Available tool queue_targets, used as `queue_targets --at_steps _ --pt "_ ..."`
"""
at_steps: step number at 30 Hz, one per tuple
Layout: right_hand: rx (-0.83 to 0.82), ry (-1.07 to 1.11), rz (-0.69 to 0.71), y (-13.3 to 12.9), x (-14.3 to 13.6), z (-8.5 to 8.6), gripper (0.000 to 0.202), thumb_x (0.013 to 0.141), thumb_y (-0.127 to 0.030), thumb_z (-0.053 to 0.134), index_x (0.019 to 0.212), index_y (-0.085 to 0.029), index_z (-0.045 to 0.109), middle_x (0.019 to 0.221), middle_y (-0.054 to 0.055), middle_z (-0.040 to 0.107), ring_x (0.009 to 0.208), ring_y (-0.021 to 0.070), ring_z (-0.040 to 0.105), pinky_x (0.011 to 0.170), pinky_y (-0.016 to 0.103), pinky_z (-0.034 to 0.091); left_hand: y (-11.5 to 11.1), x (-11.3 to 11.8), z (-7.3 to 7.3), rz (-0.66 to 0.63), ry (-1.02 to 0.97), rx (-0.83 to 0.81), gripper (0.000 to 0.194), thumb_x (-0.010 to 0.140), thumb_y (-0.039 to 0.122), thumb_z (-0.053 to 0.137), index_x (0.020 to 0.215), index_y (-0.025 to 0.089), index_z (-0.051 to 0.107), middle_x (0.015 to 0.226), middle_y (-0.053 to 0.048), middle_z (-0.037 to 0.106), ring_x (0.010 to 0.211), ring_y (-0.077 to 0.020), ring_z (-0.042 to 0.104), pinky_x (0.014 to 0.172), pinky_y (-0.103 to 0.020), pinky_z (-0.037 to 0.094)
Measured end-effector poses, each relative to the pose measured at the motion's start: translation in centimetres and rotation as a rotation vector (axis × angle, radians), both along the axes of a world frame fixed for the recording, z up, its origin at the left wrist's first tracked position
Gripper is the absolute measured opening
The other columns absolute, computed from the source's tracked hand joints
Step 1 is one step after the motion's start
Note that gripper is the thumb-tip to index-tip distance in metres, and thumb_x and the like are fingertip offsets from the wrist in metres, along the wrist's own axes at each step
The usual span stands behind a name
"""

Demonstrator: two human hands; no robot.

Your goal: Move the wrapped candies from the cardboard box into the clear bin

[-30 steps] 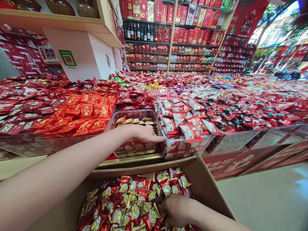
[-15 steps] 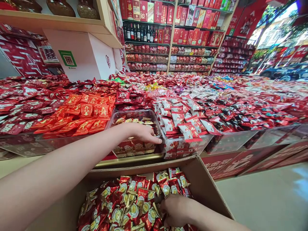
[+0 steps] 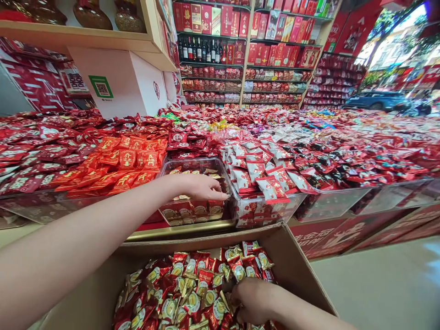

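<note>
My left hand [image 3: 201,187] reaches into a clear plastic bin [image 3: 192,216] on the display counter, palm down on the red-and-gold wrapped candies inside; its fingers hide whatever is under them. My right hand [image 3: 256,300] is down in a cardboard box [image 3: 295,270] in front of me, fingers curled into a heap of the same red-and-gold candies [image 3: 192,288]. Whether it grips any is hidden.
Bins of orange-red packets [image 3: 120,165] and red-and-white packets [image 3: 264,176] flank the clear bin. More red sweets cover the long counter. A white box with a QR code [image 3: 117,82] stands behind. Shelves of boxes and bottles [image 3: 240,46] line the back; floor lies at right.
My left hand has slid slightly left and back over the bin. The view has tilted down a little. My right hand stays in the box.
</note>
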State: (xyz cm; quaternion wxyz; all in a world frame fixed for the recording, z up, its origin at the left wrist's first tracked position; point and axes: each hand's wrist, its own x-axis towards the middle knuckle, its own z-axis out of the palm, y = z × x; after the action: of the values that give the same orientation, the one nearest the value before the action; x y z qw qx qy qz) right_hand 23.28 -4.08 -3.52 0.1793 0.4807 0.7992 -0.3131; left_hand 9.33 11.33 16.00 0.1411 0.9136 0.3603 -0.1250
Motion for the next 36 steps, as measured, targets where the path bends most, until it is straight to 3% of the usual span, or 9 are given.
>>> queue_targets --at_steps 4,6,11,14,16,24,29,31,36 --pt "0.138 0.015 -0.116 -0.1 0.0 -0.6 0.030 0.066 -0.025 0.053 0.092 -0.015 0.063 0.096 0.015 0.063 0.091 0.0286 0.057 0.075 0.037 0.045 -3.3 -2.1 1.6 0.071 -0.191 0.160 0.038 0.083 0.044 0.033 0.100 0.018 0.054 0.097 -0.006 0.061 0.084 -0.0190 0.054 0.072 -0.026 0.038" --pt "0.200 -0.028 -0.184 -0.1 -0.2 -1.5 0.045 0.060 -0.023 0.060 0.103 -0.013 0.058 0.108 0.018 0.056 0.101 0.0331 0.049 0.080 0.043 0.042 -6.4 -3.6 0.7 0.074 -0.331 0.139 0.029 0.082 0.040 0.038 0.082 0.020 0.058 0.079 -0.001 0.062 0.072 -0.0160 0.054 0.065 -0.024 0.039" --pt "0.186 -0.223 -0.235 0.2 -1.3 -4.5 0.103 0.041 -0.019 0.076 0.131 -0.026 0.027 0.137 0.020 0.025 0.119 0.0426 0.027 0.084 0.058 0.033 -13.1 -7.6 -8.6 0.029 -0.283 -0.327 0.016 0.074 0.028 0.052 0.084 0.025 0.064 0.081 -0.001 0.066 0.074 -0.0195 0.059 0.064 -0.026 0.043" --pt "0.180 -0.254 -0.212 0.3 -2.0 -4.9 0.089 0.042 -0.012 0.073 0.123 -0.029 0.040 0.135 0.018 0.029 0.117 0.0426 0.030 0.078 0.056 0.039 -14.4 -9.2 -14.1 0.056 -0.311 -0.397 0.020 0.072 0.032 0.055 0.090 0.032 0.063 0.086 0.000 0.066 0.079 -0.0225 0.060 0.066 -0.029 0.045" --pt "0.147 -0.205 -0.181 0.4 -2.2 -4.4 0.071 0.044 -0.005 0.067 0.112 -0.023 0.051 0.127 0.019 0.038 0.114 0.0403 0.035 0.076 0.047 0.044 -14.5 -9.8 -16.0 0.081 -0.344 -0.423 0.023 0.071 0.034 0.056 0.093 0.034 0.062 0.088 0.000 0.066 0.081 -0.0230 0.060 0.069 -0.030 0.046" --pt "0.107 0.504 -0.524 1.1 -1.3 -1.5 0.027 0.052 -0.003 0.045 0.074 -0.018 0.049 0.073 0.000 0.055 0.067 0.0126 0.049 0.060 0.021 0.037 -14.4 -9.3 -16.4 0.471 -0.550 -0.474 0.050 0.074 0.029 0.052 0.122 0.022 0.043 0.127 -0.011 0.045 0.117 -0.0259 0.039 0.099 -0.039 0.027" --pt "-0.395 1.236 -0.720 1.0 -2.9 1.8 0.031 0.051 -0.004 0.052 0.076 -0.020 0.041 0.069 -0.006 0.050 0.058 0.0067 0.043 0.050 0.018 0.029 -14.5 -7.6 -17.5 0.572 -0.975 -1.033 0.089 0.070 0.031 0.063 0.135 0.022 0.003 0.134 -0.018 0.032 0.099 -0.0232 0.054 0.080 -0.037 0.044" --pt "-0.489 1.349 -0.748 0.8 -3.8 2.8 0.035 0.052 -0.005 0.055 0.080 -0.020 0.041 0.068 -0.006 0.051 0.056 0.0065 0.045 0.050 0.018 0.030 -14.4 -7.0 -17.8 0.566 -1.154 -1.159 0.089 0.068 0.029 0.066 0.134 0.022 0.006 0.129 -0.017 0.040 0.098 -0.0205 0.055 0.080 -0.034 0.044" --pt "-0.442 1.481 -0.780 0.7 -4.9 2.9 0.053 0.056 -0.010 0.065 0.099 -0.023 0.038 0.084 -0.001 0.058 0.072 0.0105 0.054 0.060 0.023 0.037 -13.9 -6.7 -17.7 0.657 -1.317 -1.074 0.068 0.066 0.021 0.069 0.123 0.022 0.031 0.118 -0.010 0.052 0.109 -0.0192 0.047 0.086 -0.030 0.040"
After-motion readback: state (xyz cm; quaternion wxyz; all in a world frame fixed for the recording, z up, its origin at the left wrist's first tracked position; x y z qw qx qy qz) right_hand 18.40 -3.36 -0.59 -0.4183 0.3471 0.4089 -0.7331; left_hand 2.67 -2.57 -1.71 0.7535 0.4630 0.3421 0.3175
